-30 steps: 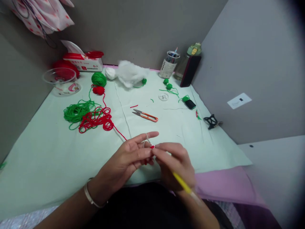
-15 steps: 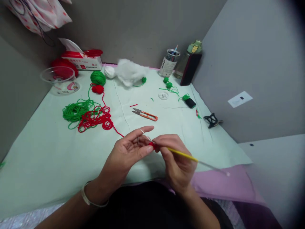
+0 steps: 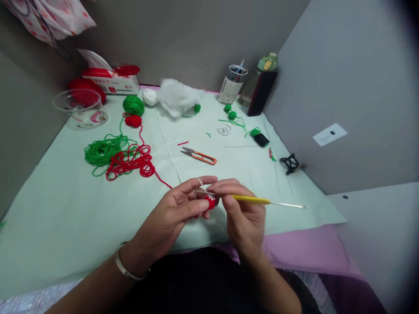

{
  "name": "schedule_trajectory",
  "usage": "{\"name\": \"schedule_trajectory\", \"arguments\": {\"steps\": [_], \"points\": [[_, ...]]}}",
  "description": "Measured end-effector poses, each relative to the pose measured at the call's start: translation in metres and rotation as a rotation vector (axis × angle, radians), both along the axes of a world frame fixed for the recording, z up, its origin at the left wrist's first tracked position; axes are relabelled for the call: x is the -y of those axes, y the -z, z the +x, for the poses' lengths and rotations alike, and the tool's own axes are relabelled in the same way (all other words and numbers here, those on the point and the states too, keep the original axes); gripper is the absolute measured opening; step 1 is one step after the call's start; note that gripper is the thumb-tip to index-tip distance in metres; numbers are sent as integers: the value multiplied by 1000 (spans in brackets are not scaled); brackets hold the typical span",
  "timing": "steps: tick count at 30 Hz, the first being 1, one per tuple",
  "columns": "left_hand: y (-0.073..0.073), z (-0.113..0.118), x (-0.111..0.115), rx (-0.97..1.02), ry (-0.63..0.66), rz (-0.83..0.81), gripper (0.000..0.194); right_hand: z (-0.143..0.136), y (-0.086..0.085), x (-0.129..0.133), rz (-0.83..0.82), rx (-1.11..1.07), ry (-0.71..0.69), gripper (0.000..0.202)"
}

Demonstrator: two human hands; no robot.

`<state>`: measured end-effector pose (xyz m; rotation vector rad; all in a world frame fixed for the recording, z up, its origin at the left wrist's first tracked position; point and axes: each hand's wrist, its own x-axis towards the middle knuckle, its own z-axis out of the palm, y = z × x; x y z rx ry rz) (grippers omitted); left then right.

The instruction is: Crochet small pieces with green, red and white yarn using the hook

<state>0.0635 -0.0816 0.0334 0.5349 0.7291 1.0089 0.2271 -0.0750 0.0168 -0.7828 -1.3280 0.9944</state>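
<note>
My left hand (image 3: pixel 178 209) pinches a small red and white crochet piece (image 3: pixel 210 201) at the near middle, white yarn (image 3: pixel 202 185) looped over its index finger. My right hand (image 3: pixel 247 213) grips a yellow-handled hook (image 3: pixel 250 199) at the piece, with orange snips (image 3: pixel 199 155) lying beyond on the surface (image 3: pixel 131 218).

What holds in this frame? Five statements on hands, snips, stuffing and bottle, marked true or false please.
1. The right hand holds the yellow-handled hook. True.
2. The orange-handled snips are in the left hand. False: the snips lie on the pale green cloth.
3. The left hand grips a small red piece. True.
4. The dark slab lies flat. False: the slab stands tilted by the bottle.
5. White stuffing sits between the white yarn ball and the pen jar. True.
</note>
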Motion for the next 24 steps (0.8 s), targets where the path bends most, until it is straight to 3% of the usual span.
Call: {"name": "schedule_trajectory", "arguments": {"steps": [10,15,24], "points": [[-3,-1,1,-167,-34,63,34,8,1,-3,-151,-195,-110,17],[-4,-3,3,-183,-41,73,32,12,-2,0,-89,-104,-123,18],[2,-3,4,-232,-65,139,37,11,-4,8,182,173,-2,26]]}}
